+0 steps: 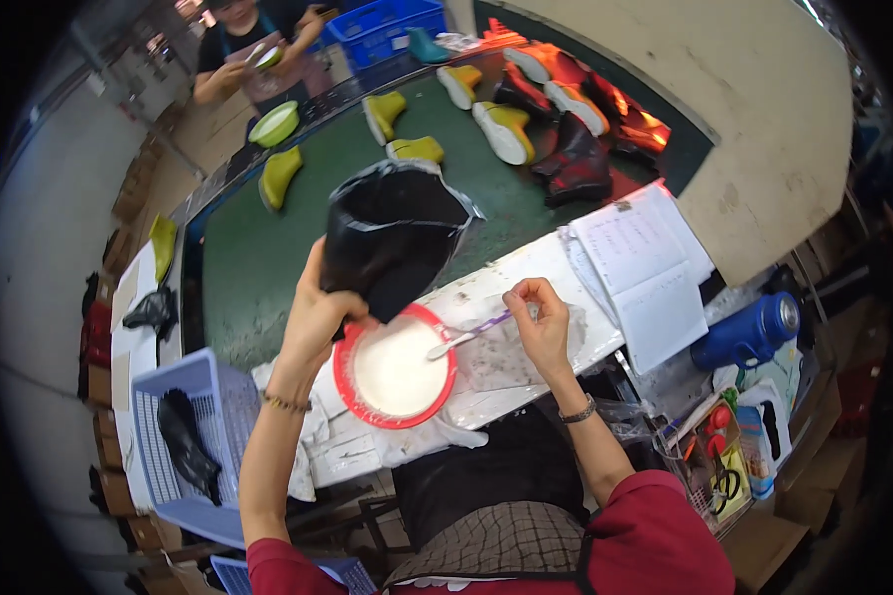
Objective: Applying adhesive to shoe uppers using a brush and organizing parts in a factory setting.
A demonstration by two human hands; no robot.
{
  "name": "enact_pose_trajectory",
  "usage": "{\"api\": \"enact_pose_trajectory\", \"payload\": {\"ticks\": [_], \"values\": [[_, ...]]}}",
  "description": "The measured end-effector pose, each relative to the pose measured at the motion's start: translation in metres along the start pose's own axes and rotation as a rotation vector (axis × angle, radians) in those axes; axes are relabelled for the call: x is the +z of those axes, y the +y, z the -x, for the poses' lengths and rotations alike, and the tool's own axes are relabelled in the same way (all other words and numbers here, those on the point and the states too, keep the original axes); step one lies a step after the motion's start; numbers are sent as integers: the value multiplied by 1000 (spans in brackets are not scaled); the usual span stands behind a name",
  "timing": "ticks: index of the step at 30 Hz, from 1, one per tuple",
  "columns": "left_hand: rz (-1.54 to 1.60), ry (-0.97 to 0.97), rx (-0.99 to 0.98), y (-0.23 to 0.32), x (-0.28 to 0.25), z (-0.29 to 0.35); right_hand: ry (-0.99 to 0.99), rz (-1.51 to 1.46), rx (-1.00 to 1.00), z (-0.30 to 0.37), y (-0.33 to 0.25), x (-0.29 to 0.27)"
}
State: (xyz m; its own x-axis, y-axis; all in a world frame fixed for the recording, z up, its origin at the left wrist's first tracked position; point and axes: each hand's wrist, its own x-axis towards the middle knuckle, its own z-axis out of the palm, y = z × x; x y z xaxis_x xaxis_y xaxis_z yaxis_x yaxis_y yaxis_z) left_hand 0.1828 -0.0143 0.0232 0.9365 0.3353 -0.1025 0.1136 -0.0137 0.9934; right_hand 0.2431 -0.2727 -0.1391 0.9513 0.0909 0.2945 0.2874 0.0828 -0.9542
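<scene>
A black boot upper (pixel 382 233), its wide opening facing up and away, is gripped low on its left side by my left hand (pixel 313 307). Between the pinched fingers of my right hand (pixel 541 322) is the end of a thin brush (pixel 492 323) with a purple handle. The brush's white tip reaches over a red-rimmed bowl (pixel 342 372) of creamy white liquid (pixel 399 369); whether it touches the liquid I cannot tell. The bowl stands on a white, stained board (pixel 526 367) in front of me, just below the boot upper.
Yellow boots (pixel 506 131) and dark red boots (pixel 575 164) lie on the green belt (pixel 258 268). An open notebook (pixel 640 268) and blue flask (pixel 749 332) are at right. A blue basket (pixel 233 397) stands left. Across the belt a person (pixel 258 64) holds a small bowl.
</scene>
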Motion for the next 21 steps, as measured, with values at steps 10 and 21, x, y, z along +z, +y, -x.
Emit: {"api": "enact_pose_trajectory", "payload": {"ticks": [10, 21], "values": [[-1092, 58, 695, -84, 160, -180, 243, 200, 142, 71, -24, -108], [-886, -1027, 866, -128, 317, -62, 487, 461, 462, 116, -30, -255]]}}
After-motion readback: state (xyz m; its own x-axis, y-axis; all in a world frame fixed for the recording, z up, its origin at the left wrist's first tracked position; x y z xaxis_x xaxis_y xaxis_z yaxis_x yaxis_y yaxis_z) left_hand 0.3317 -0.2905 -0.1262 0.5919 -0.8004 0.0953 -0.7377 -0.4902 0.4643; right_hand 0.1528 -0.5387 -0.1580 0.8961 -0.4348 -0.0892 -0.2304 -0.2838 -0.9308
